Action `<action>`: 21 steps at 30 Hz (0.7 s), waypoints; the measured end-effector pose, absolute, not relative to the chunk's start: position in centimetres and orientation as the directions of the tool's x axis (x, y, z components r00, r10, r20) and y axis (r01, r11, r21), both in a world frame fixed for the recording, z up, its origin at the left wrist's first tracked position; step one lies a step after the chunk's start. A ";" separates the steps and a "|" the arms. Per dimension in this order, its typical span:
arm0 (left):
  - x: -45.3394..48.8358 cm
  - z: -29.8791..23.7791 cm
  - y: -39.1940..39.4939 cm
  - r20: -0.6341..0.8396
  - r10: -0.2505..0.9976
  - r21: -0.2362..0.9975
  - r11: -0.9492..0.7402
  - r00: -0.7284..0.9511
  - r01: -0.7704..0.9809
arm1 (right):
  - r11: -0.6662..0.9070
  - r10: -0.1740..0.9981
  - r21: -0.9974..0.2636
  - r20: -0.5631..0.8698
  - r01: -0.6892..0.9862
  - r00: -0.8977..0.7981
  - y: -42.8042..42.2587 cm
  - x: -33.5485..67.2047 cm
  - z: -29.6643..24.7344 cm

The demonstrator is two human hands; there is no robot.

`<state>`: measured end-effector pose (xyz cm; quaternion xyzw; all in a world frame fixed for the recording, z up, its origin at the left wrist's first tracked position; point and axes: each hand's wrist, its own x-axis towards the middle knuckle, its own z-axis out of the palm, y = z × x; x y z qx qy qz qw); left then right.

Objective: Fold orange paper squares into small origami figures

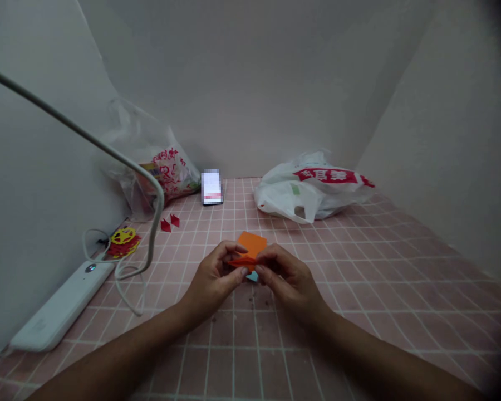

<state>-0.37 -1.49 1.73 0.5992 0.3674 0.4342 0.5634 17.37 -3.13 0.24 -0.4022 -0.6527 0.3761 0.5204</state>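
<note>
Between my two hands is a small folded piece of orange-red paper point(242, 261), narrow and pointed toward the left. My left hand point(217, 275) pinches its left part between thumb and fingers. At the right end, my right hand point(286, 278) grips it the same way, hiding that tip. Behind the fold, on the tiled surface, lies a square orange sheet point(253, 243). A bit of light blue paper point(253, 276) shows just below the fingers. Two small red folded paper pieces point(170, 223) rest farther back on the left.
A white power bank point(62, 306) with a cable lies at left, near red and yellow cut-out pieces point(124, 241). A grey cable point(156, 195) arches across the left side. At the back are a clear plastic bag point(144, 133), a phone point(211, 187) and a white plastic bag point(313, 189).
</note>
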 end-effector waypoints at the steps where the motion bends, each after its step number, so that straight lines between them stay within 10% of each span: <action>1: -0.4 1.7 -1.5 0.112 0.927 0.994 -0.108 0.358 -0.033 | 0.388 0.919 -0.909 0.370 0.149 -0.138 -3.1 17.4 0.2; 21: -1.2 1.3 -1.2 0.308 0.835 0.867 -0.444 0.455 0.228 | 0.191 0.959 -0.981 0.192 -0.024 -0.209 -2.8 17.4 1.1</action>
